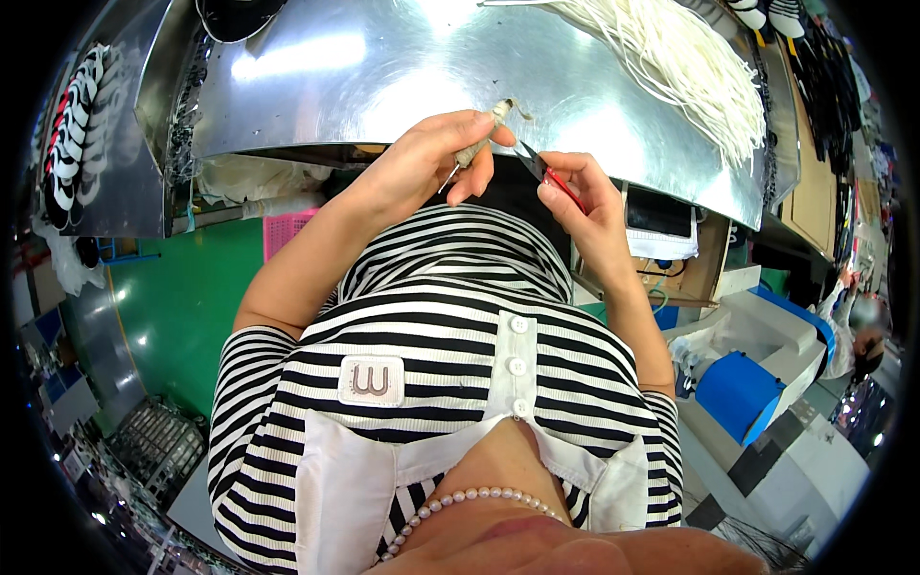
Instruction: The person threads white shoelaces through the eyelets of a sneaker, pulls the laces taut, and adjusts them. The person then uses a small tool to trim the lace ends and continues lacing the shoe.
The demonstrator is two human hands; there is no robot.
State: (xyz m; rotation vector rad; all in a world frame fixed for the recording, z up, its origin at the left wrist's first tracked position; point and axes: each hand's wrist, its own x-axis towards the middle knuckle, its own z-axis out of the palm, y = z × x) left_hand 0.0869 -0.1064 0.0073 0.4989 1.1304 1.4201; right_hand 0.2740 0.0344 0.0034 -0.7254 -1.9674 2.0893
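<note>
The left hand pinches a beige wrapped tool with a thin metal tip over the near edge of the metal surface. The right hand, farther right along that edge, grips red-handled snips. White cords lie on its right part.

Bright light, seemingly from above, throws white glare on the broad, shiny silver metal tabletop, streaking it at eleven o'clock. Fisheye distortion bends straight edges; black fills the corners, and dark, jumbled clutter at eight o'clock looks blurred.
</note>
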